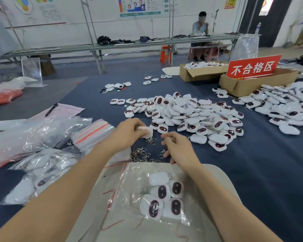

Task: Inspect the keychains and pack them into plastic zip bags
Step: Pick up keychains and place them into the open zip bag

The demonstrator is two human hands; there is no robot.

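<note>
The left hand grips a white keychain in curled fingers, just above the blue tabletop. The right hand is beside it, fingers curled over loose clasps; I cannot tell whether they pinch anything. A zip bag holding five more lies on the lap. A pile lies beyond the hands.

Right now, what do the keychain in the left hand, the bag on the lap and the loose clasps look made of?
The keychain in the left hand: white, smooth, rounded body, likely moulded plastic or soft rubber; blur leaves it open. The bag: thin clear plastic film, crinkled and glinting, red zip line. The clasps: silvery, shiny, probably metal.
</note>
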